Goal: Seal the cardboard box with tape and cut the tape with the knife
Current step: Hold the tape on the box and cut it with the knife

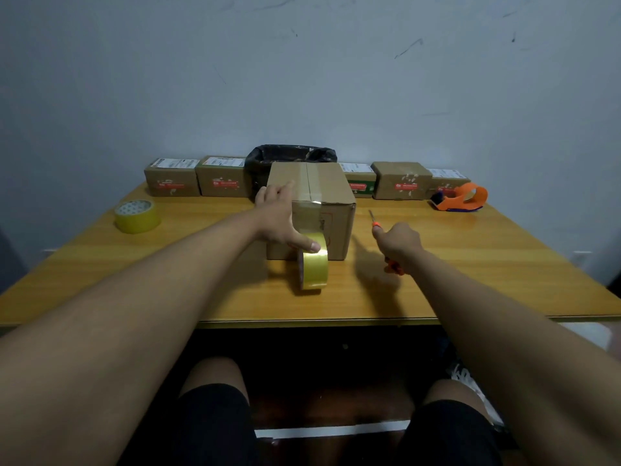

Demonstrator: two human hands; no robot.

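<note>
A brown cardboard box (331,190) stands mid-table, with a strip of clear tape running over its top seam and down its near face. The strip ends in a yellow tape roll (314,265) standing on edge on the table in front of the box. My left hand (277,216) lies spread against the box's left front corner, fingers on top, thumb pressing the tape just above the roll. My right hand (398,243) is to the right of the box, closed on an orange-handled knife (373,219) whose blade points away from me.
A second yellow tape roll (137,216) lies flat at the left. An orange tape dispenser (462,198) sits at the back right. Several small taped boxes (172,178) line the wall, with a black-lined bin (290,155) behind the big box. The table edge (316,321) is near me.
</note>
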